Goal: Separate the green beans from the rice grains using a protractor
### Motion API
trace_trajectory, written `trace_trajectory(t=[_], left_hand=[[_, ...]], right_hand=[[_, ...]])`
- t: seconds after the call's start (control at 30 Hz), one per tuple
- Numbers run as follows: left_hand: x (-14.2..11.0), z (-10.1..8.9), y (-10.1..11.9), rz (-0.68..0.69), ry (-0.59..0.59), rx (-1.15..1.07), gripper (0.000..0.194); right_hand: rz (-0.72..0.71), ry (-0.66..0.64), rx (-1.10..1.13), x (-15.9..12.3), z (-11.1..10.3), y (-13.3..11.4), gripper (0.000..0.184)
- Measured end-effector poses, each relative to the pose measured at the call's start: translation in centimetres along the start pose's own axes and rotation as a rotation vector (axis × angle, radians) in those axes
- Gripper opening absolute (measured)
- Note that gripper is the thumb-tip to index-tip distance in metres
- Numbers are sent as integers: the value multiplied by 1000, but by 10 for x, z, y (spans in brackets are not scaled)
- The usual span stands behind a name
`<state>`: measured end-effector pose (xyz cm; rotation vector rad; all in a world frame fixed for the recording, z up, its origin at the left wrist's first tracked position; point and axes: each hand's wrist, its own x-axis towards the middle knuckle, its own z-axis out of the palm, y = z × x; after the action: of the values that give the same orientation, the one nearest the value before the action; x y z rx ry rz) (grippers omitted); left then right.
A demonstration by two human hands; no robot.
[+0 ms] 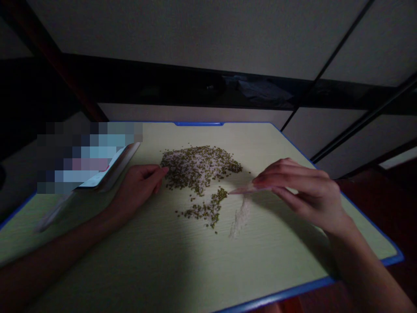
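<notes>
A big heap of small green beans mixed with white grains (199, 165) lies on the pale table (163, 261). Below it sits a smaller patch of green beans (208, 209), and to its right a thin streak of white grains (240, 216). My left hand (138, 184) rests on the table at the heap's left edge, fingers loosely curled and pointing at it, holding nothing. My right hand (299, 191) hovers right of the piles. Its fingers are pinched together on a thin pale flat piece, whose tip touches the small bean patch.
A phone or tablet (110, 169) lies at the table's far left, its screen partly blurred. A pale pen-like thing (54, 213) lies near the left edge. The table has a blue rim (325, 282). Dark floor and panel walls surround it.
</notes>
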<state>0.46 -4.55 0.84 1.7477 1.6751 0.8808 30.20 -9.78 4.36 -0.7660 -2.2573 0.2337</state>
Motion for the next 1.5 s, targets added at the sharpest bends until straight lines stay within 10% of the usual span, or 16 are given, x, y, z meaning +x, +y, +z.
trace_trajectory(t=[0.33, 0.53, 1.5], left_hand=[[-1, -1, 1, 19, 2, -17, 40], [-1, 0, 3, 29, 5, -33, 39], [-2, -1, 2, 82, 8, -61, 38]], right_hand=[[586, 76, 87, 0, 4, 39, 24], [698, 62, 211, -8, 7, 58, 26], [476, -32, 200, -22, 31, 22, 24]])
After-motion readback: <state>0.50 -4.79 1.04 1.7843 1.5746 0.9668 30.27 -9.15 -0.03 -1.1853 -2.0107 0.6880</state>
